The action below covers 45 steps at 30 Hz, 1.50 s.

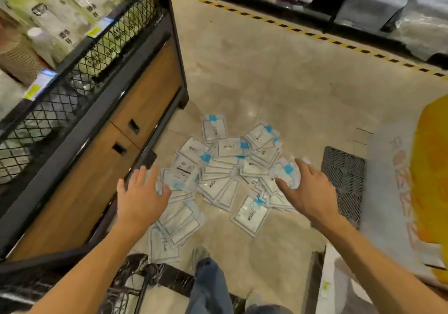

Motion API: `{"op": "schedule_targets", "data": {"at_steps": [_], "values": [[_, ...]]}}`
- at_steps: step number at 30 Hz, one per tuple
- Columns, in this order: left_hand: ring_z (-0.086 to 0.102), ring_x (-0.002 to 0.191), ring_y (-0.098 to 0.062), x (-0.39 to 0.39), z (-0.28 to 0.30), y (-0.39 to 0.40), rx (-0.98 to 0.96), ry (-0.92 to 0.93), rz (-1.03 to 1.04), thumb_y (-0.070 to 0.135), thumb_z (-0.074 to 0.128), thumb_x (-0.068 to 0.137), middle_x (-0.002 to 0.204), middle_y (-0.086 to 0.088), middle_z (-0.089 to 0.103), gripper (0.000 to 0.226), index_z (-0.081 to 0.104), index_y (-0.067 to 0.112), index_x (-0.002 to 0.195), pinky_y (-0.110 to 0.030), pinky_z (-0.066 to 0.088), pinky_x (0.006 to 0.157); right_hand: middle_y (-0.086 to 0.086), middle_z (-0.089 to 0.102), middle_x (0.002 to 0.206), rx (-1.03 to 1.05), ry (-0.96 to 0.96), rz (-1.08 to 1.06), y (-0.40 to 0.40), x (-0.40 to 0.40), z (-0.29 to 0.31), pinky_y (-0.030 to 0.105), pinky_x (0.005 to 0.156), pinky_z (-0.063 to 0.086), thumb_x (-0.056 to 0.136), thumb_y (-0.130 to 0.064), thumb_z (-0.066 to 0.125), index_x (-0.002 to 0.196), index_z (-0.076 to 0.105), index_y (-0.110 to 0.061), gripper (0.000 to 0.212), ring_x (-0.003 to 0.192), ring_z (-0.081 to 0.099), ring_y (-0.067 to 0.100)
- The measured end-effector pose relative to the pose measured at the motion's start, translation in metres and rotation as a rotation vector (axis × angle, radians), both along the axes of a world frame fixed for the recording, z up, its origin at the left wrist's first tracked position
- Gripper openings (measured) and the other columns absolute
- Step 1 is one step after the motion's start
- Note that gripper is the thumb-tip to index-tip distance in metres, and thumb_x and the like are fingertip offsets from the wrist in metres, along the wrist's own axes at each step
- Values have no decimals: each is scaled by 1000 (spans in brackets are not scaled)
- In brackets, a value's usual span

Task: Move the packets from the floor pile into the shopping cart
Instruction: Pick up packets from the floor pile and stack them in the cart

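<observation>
Both spread, empty hands flank the packet pile (225, 175): left hand (141, 197) at its left edge, right hand (306, 190) at its right, equally near

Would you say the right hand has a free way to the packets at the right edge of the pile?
Probably yes: the right hand hovers open just over those packets, with nothing between.

The cart (135, 287) is cut off by the bottom edge. Print on the packets (228, 175) is too small to read. The shelf (80, 76) runs off the left edge.
</observation>
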<state>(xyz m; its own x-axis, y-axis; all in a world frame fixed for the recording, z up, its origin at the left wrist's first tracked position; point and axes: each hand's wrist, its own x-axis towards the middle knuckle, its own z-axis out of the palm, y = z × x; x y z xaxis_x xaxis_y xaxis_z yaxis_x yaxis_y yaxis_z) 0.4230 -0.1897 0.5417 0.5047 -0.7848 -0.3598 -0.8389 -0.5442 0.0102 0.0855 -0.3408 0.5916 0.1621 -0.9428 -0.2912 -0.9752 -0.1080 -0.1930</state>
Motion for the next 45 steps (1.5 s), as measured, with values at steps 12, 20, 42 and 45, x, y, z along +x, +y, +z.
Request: {"op": "schedule_targets", "data": {"at_steps": [12,20,42,45], "values": [[-1,157,-20,0,-358,-92,237,74,-31,59,22,103,171,0,-5,72,-5,29,162,-47,1,126,5,41,161,247,131,3,-63,19,-370,50,111,39,91,-68,57,161,27,-21,89,144,40,32],[29,149,-30,2,-627,-137,192,135,-148,59,35,101,160,-13,34,72,30,13,156,-47,25,120,10,42,158,299,98,5,-73,42,-645,54,108,39,89,-70,60,160,25,-17,95,143,39,37],[53,128,-41,-3,-752,-158,178,352,264,68,80,70,136,-18,60,91,54,10,136,-53,40,109,7,62,92,374,-378,-551,-74,85,-794,40,86,59,89,-25,78,96,63,-5,26,97,68,31],[63,116,-35,-13,-747,-140,80,579,419,46,87,75,126,-12,68,69,62,11,128,-51,49,103,1,57,72,308,-364,-595,-72,72,-794,35,71,53,84,-23,79,66,50,-14,35,78,63,27]]}}
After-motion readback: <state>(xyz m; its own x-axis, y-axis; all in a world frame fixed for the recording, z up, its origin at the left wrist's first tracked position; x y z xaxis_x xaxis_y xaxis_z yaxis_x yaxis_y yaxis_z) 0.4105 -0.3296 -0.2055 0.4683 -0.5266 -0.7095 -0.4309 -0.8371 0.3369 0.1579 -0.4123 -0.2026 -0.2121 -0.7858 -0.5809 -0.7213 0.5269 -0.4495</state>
